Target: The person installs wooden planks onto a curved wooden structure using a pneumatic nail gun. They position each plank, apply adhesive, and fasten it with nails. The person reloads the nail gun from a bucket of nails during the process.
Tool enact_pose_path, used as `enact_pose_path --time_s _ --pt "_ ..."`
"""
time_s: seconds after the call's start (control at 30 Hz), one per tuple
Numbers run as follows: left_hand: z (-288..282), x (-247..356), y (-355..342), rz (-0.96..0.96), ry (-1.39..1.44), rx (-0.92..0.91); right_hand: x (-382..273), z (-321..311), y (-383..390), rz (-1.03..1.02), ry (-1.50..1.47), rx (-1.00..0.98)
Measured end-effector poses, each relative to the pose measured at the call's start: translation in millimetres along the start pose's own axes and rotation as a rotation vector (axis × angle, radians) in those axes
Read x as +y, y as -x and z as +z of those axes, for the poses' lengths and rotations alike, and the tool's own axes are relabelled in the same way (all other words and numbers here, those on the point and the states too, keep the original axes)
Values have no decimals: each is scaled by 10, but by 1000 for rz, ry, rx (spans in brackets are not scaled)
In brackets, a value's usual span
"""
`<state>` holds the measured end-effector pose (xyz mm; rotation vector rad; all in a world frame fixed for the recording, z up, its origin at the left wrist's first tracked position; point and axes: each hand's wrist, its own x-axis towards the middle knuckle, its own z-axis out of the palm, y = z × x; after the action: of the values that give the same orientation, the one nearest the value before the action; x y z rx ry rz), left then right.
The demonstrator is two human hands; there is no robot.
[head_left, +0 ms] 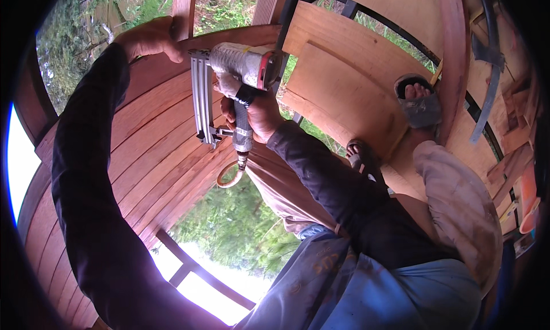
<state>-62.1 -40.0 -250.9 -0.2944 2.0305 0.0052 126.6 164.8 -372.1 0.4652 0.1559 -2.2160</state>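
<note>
Planks of reddish wood spread at nine o'clock. Past ten, the left hand rests on a wooden rail; whether its fingers close on it, I cannot tell. At eleven, a nail gun has its handle clasped in the right hand. Plywood lies toward one-thirty, a sandalled foot at two.

The right grip partly hides the nail gun.

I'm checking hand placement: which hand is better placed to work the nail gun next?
Probably the right hand: it holds the nail gun by the handle, while the left hand is at the wooden rail, off the handle.
</note>
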Motion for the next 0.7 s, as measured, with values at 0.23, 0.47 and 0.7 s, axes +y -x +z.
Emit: enact_pose_path --time_s 0.23,0.47,0.7 --pt "-70 65 -21 -12 -115 -2 20 -114 -179 -22 15 2" --pt "-86 61 -29 -24 -128 -34 12 -138 -156 19 4 31" --pt "-74 122 19 -8 -178 -4 -12 -98 -137 37 -5 33"
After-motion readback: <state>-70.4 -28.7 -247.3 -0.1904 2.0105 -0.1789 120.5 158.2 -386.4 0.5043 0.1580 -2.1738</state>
